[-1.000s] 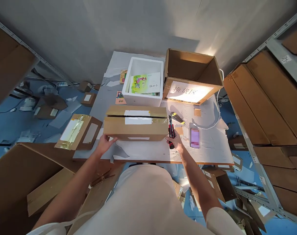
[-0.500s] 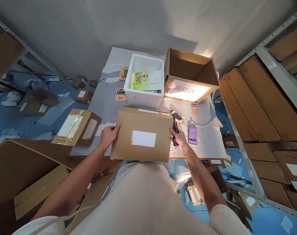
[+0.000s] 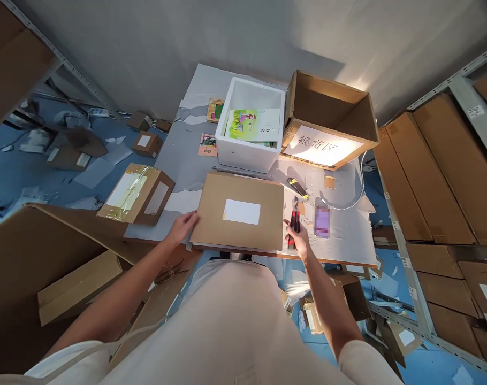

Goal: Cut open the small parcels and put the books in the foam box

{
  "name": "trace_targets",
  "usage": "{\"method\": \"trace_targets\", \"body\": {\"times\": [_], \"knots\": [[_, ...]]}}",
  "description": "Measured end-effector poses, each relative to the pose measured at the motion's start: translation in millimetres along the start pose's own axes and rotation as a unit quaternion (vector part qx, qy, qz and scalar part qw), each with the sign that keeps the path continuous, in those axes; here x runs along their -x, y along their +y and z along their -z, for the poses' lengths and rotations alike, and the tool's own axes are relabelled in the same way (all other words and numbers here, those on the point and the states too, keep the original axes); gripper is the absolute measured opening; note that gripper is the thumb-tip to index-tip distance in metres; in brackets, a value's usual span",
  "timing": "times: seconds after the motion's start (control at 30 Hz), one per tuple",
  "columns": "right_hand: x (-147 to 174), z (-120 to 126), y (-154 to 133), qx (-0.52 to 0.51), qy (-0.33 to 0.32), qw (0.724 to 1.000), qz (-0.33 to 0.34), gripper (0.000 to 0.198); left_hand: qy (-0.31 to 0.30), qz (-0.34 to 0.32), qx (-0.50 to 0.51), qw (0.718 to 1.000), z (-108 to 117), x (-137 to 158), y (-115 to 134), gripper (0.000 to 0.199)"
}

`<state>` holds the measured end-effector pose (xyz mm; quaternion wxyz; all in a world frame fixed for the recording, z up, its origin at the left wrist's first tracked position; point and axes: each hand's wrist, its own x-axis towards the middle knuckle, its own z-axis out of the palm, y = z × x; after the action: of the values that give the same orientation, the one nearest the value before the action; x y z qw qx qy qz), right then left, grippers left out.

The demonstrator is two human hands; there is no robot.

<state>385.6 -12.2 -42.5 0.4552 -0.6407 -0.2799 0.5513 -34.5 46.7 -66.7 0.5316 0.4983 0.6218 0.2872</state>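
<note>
A flat cardboard box (image 3: 243, 232) with a white label lies at the table's front edge, before my body. My left hand (image 3: 182, 226) grips its left edge, fingers partly hidden beside it. My right hand (image 3: 298, 238) is closed around a red-and-black hand tool (image 3: 294, 222) with a narrow grey tip, just off the box's right side. A black-and-yellow box cutter (image 3: 297, 188) rests behind that tool. To the right is a phone (image 3: 322, 220). Behind the flat box stands a white foam box (image 3: 247, 156) holding books (image 3: 253, 125).
An open carton (image 3: 327, 149) with a handwritten sign stands at the back right. A taped parcel (image 3: 137, 195) sits at the table's left edge. Two small booklets (image 3: 207, 145) lie beside the foam box. Shelves of cartons (image 3: 436, 171) rise at right; a large open carton (image 3: 78, 230) is at lower left.
The flat box has gone down from a tilted hold to lying on the table. Both hands have lowered with it, and the right hand with its tool has come slightly away from the box.
</note>
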Motion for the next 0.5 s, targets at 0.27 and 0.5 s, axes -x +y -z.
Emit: {"method": "trace_targets", "body": {"times": [0.27, 0.5], "knots": [[63, -8, 73, -0.025, 0.025, 0.999, -0.035, 0.058, -0.027, -0.003, 0.043, 0.999, -21, 52, -58, 0.088], [56, -17, 50, -0.038, 0.041, 0.998, -0.016, 0.057, 0.007, 0.011, 0.049, 0.999, -24, 56, -31, 0.084]]}}
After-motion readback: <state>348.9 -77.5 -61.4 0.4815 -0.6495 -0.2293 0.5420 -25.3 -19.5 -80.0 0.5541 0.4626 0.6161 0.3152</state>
